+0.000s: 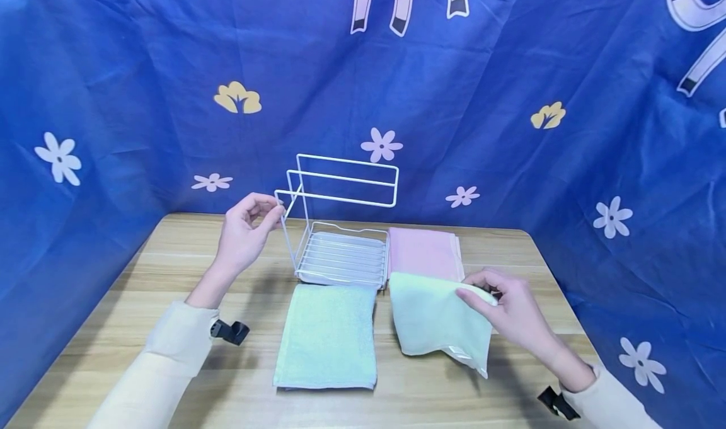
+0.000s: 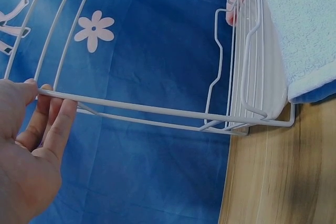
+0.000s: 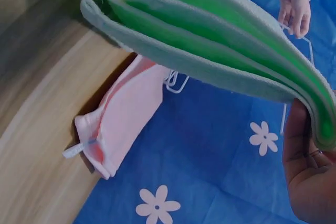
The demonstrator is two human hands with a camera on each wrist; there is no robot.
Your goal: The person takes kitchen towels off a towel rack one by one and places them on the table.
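Observation:
A white wire rack (image 1: 340,196) with upper rails and a white tray (image 1: 343,259) in its base stands toward the back of the table. My left hand (image 1: 249,224) pinches the rack's left upright near the top; the left wrist view shows thumb and fingers on the wire (image 2: 136,107). My right hand (image 1: 510,306) grips the upper right edge of a folded pale green towel (image 1: 439,319), held above the table. Its several layers fan apart in the right wrist view, with the thumb and fingers (image 3: 302,150) at one end.
A folded light blue-green towel (image 1: 326,337) lies in front of the rack. The folded pink towel (image 1: 425,252), with a white label (image 3: 79,149) on its edge, lies right of the rack. Behind the wooden table (image 1: 244,391) hangs a blue patterned cloth (image 1: 317,101).

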